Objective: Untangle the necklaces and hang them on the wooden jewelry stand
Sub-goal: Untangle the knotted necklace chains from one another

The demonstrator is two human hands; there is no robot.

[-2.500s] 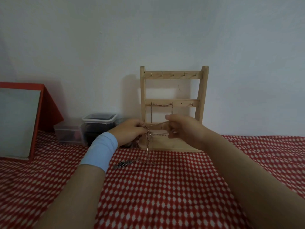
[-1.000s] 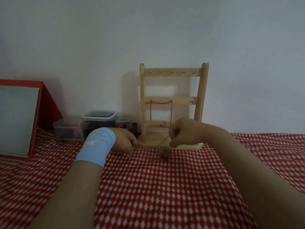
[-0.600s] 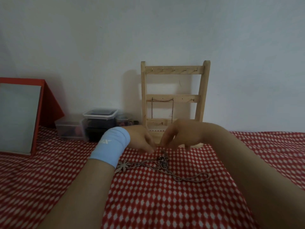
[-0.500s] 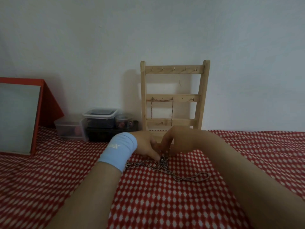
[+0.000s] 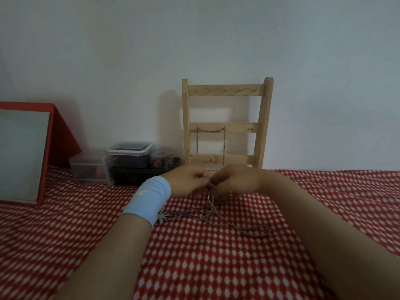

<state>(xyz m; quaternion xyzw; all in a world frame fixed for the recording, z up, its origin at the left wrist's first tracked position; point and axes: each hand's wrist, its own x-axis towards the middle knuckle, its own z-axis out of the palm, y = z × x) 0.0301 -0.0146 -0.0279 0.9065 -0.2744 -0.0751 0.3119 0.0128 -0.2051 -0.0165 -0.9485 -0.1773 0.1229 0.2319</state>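
Observation:
A tangle of silver necklaces (image 5: pixel 207 215) lies on the red checked cloth, with a flower pendant (image 5: pixel 162 217) at its left and a loop trailing right. My left hand (image 5: pixel 186 180) and my right hand (image 5: pixel 236 180) meet just above the tangle, both pinching its raised part between fingertips. Behind the hands, against the wall, stands the wooden jewelry stand (image 5: pixel 226 124). One chain (image 5: pixel 211 139) hangs from hooks on its middle bar. The top bar's hooks are bare.
Clear plastic boxes (image 5: pixel 127 156) and a small jar (image 5: pixel 160 158) sit left of the stand by the wall. A red-framed mirror (image 5: pixel 23 154) leans at the far left. The red checked cloth (image 5: pixel 216 267) covers the surface.
The hands lowered the necklaces onto the cloth, then closed together over the tangle. Now they have lifted its knotted part slightly off the cloth.

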